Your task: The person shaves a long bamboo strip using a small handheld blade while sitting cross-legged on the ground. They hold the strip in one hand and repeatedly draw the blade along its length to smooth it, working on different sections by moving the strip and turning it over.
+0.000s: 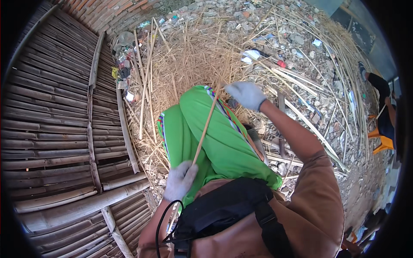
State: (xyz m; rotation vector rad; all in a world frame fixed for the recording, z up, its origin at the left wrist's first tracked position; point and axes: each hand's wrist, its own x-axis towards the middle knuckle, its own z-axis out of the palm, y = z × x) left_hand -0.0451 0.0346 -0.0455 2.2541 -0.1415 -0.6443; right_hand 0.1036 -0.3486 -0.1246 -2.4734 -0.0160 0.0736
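Observation:
A long, thin bamboo strip runs slantwise across my knees, over a green cloth with a striped border. Its lower part is gripped by my left hand, in a whitish knit glove, the fingers closed round it. My right hand, gloved in the same way, is curled beside the strip's far end. What its fingers hold, if anything, I cannot make out. Pale shavings lie thick on the ground just beyond my knees.
A bamboo slat panel stands along the left, and a brick wall at the back. Loose bamboo strips lie over rubble and litter at right. Another person's dark-clothed leg shows near an orange stool at far right.

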